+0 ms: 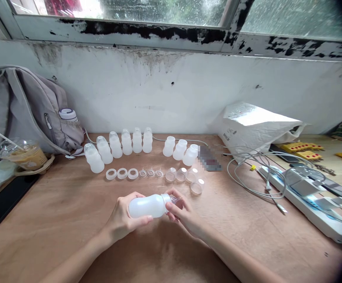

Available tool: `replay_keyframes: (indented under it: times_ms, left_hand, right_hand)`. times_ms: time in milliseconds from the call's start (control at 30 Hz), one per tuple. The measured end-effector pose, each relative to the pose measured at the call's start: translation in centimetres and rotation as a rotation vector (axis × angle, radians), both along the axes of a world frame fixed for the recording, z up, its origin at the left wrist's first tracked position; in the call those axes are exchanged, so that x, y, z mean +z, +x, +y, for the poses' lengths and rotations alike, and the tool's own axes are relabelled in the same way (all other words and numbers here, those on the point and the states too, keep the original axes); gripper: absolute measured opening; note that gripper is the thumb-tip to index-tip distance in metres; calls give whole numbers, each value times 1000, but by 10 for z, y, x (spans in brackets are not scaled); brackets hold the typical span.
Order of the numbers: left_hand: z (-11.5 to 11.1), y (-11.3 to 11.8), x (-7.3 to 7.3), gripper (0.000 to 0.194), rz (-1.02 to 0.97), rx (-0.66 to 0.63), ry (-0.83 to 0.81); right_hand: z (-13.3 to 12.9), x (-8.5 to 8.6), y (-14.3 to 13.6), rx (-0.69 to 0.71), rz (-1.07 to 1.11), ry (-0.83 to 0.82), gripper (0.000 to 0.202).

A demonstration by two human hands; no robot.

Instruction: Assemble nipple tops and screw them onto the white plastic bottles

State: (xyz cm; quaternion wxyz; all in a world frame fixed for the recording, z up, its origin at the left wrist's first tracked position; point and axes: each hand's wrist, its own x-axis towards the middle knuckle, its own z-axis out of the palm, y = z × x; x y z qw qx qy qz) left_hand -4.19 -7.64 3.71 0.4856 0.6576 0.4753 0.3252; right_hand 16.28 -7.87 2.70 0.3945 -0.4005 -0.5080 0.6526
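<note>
- left hand — wrapped round the base end of a frosted bottle, which lies on its side above the table
- right hand — fingers pinching the bottle's collar, by the clear nipple
- beyond the hands, a row of loose parts: three white rings, three clear nipples, then four clear caps
- behind those, six capped bottles on the left and three open bottles to their right
- a white power strip with cables lies on the right side, a black phone on the left
</note>
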Motion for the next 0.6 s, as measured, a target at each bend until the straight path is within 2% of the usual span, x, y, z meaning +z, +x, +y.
replay_keyframes:
  times_ms: [100, 300, 467, 600]
  left_hand:
    - [2, 2, -4, 33, -146, 8, -183]
    - [5, 6, -5, 35, -187, 32, -242]
    - [8, 6, -3, 32, -207, 65, -279]
    - [9, 4, -2, 34, -186, 76, -289]
  right_hand:
    - [5, 8, 6, 51, -35, 163, 29]
    - [16, 8, 19, 135, -31, 216, 38]
    - [15, 6, 17, 95, -18, 141, 50]
    - [16, 1, 14, -40, 8, 25, 28]
